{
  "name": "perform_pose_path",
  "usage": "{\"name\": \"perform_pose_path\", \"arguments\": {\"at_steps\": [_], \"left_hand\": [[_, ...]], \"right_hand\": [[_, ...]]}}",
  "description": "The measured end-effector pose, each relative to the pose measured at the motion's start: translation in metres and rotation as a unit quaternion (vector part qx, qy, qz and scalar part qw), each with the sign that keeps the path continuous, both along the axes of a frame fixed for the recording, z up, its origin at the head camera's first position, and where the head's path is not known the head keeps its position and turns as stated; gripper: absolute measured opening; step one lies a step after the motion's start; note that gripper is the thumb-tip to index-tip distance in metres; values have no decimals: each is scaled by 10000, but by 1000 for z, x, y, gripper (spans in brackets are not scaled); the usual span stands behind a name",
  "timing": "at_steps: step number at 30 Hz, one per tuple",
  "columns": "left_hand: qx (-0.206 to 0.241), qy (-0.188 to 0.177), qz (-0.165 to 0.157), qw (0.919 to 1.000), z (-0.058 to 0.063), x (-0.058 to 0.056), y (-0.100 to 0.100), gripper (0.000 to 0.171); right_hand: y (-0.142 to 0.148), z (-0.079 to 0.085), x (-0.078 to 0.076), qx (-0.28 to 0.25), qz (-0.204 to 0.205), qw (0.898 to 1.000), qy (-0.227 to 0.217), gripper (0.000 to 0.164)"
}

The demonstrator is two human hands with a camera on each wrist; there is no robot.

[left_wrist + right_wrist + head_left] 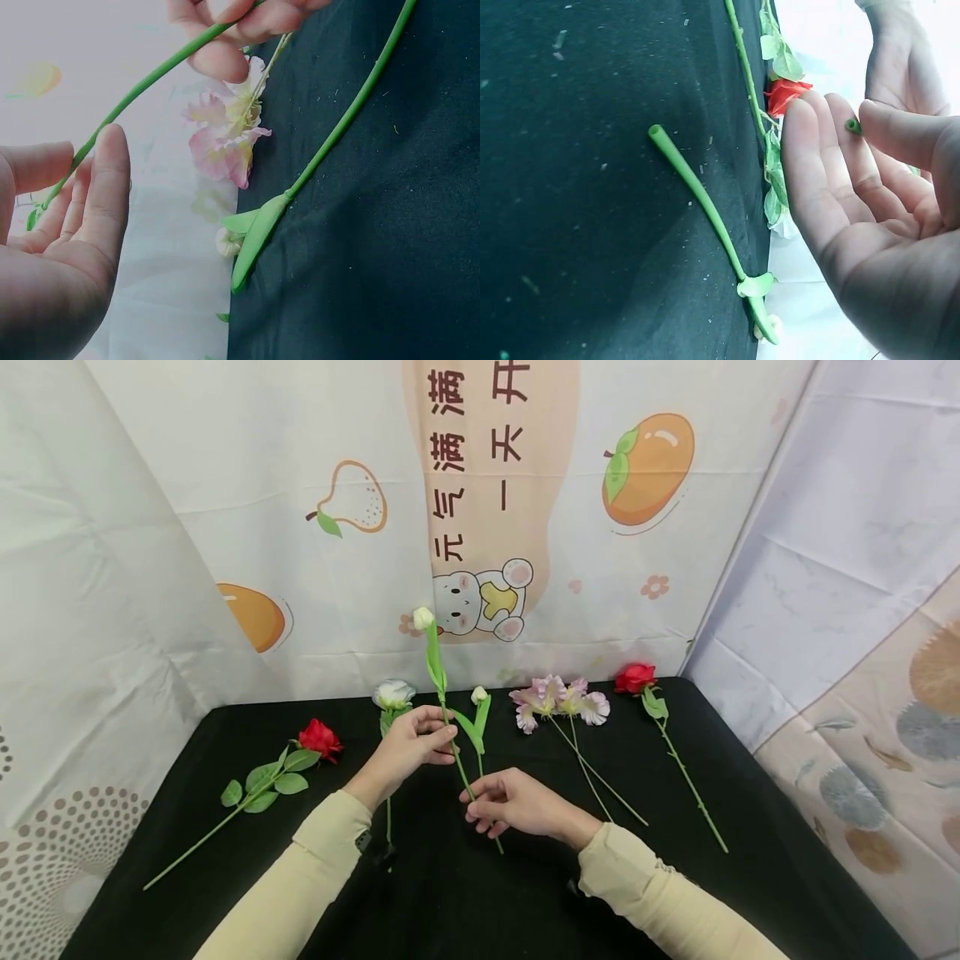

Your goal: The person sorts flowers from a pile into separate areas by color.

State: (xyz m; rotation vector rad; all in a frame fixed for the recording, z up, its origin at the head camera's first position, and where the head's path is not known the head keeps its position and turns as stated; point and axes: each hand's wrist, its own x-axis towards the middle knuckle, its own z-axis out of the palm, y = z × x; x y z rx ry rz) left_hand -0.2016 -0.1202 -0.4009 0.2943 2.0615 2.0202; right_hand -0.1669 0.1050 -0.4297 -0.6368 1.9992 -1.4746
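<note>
A white tulip (pixel 436 664) with a green leaf and stem is held up, slanting, over the black cloth. My left hand (pixel 411 745) pinches its stem below the leaf between thumb and fingers. Lower down, my right hand (pixel 525 806) pinches the same stem; in the right wrist view the hollow stem end (pixel 853 126) shows between thumb and fingers. Behind the hands a second white tulip (pixel 481 714) lies on the cloth, and its green stem (pixel 337 135) runs across the left wrist view. The held tulip's bloom is out of the left wrist view.
On the black cloth (pixel 450 910) lie a red rose (pixel 320 739) at left, a pale white-blue rose (pixel 393 695) partly behind the left arm, two pink irises (pixel 551 697) at right, and another red rose (pixel 634 678) farther right. A printed white curtain (pixel 360 585) hangs behind.
</note>
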Motion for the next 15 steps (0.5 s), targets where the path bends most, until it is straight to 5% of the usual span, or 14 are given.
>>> {"name": "perform_pose_path", "arguments": {"at_steps": [15], "left_hand": [[-54,105,0,9999,-2,2,6,33]], "right_hand": [[5,2,-1,-349,-380,9984,251,27]]}}
